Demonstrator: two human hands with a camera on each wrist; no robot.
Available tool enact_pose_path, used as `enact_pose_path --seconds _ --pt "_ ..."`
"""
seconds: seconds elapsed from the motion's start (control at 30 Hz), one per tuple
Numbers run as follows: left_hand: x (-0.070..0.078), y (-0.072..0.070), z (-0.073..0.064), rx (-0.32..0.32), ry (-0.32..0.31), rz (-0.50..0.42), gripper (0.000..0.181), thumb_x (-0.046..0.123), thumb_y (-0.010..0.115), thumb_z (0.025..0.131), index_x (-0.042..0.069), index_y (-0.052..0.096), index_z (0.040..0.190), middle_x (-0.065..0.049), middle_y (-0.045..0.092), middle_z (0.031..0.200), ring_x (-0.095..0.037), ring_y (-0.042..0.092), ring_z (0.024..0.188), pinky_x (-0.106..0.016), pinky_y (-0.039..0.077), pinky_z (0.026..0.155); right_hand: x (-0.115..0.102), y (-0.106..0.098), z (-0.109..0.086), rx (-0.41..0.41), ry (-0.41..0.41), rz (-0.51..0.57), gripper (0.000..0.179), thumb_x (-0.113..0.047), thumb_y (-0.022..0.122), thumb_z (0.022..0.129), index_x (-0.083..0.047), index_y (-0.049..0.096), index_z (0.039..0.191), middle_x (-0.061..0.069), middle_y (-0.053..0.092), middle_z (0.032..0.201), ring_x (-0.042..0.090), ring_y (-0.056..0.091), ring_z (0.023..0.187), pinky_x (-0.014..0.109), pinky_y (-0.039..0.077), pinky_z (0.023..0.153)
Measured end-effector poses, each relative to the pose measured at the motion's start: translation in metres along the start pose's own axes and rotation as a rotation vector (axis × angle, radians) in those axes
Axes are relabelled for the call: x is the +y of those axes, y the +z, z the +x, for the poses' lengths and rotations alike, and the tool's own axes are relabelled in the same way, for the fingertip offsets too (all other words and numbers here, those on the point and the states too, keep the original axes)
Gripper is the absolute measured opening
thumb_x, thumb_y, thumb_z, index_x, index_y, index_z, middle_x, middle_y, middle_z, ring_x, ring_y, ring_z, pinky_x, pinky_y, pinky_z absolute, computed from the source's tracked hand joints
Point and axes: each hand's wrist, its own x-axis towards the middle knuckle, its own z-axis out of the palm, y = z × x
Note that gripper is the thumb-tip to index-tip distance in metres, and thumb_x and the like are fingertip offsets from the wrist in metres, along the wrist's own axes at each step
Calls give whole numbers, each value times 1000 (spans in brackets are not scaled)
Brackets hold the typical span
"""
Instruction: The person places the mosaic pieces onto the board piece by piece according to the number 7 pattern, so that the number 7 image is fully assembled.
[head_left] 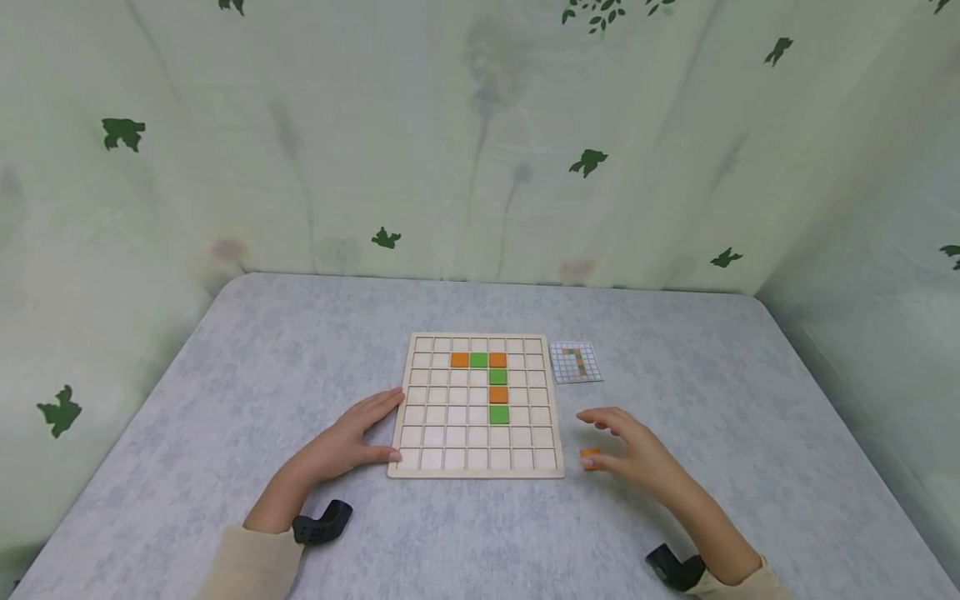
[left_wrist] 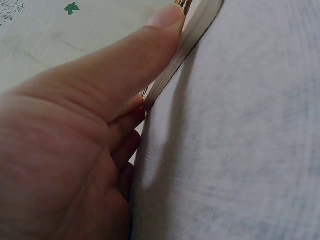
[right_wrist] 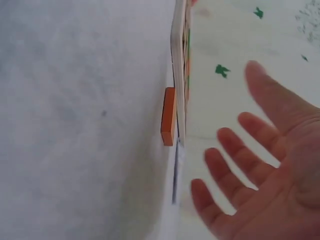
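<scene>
A wooden grid board lies on the table, with orange and green square tiles set in some of its cells. My left hand rests at the board's left edge, its thumb and fingertips touching the rim. In the left wrist view the thumb lies over the board's edge. One loose orange tile sits on the table just right of the board. Over that tile hovers my right hand, fingers spread and apart from it in the right wrist view.
A small printed card with a coloured grid pattern lies by the board's upper right side. The grey mottled table reaches back to a pale curtain with green leaf shapes. Black wrist devices are worn on both arms.
</scene>
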Motion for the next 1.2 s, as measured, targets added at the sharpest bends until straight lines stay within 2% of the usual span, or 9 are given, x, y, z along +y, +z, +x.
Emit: enact_pose_path --seconds 0.13,0.27,0.47,0.67,0.93,1.2 --pt "0 0 0 -1 -6 0 91 45 70 72 4 27 142 -13 23 145 -35 15 131 -55 16 101 12 0 -9 -60 57 -13 57 -22 76 71 -10 53 122 -1 53 118 20 50 102 41 41 87" --pt "0 0 0 -1 -2 -6 91 44 70 72 4 27 141 -13 23 145 -35 15 131 -55 16 100 21 1 -13 -108 85 -6 48 -25 74 73 -14 57 116 -4 53 117 18 49 106 39 38 91" --pt "0 0 0 3 9 2 90 43 70 73 3 27 141 -14 23 145 -35 16 131 -55 17 100 25 2 -11 -142 62 -38 30 -21 73 76 -17 63 104 -9 55 105 17 50 104 41 38 91" --pt "-1 0 0 1 9 0 90 42 71 73 3 27 141 -14 23 145 -35 16 131 -55 17 100 19 2 -4 -184 30 -30 23 -19 70 79 -18 63 101 -10 55 100 13 51 97 34 43 85" --pt "-1 0 0 3 6 0 91 42 71 72 3 27 141 -14 23 145 -35 16 131 -55 17 100 -5 4 19 -96 -139 1 28 -12 69 80 -15 61 107 -7 57 103 17 53 92 34 46 75" --pt "0 0 -1 2 7 -5 91 43 71 72 4 27 141 -14 23 145 -35 16 131 -55 17 100 -27 28 45 -48 -174 50 27 -10 68 80 -9 64 107 -2 57 102 20 53 91 34 46 72"
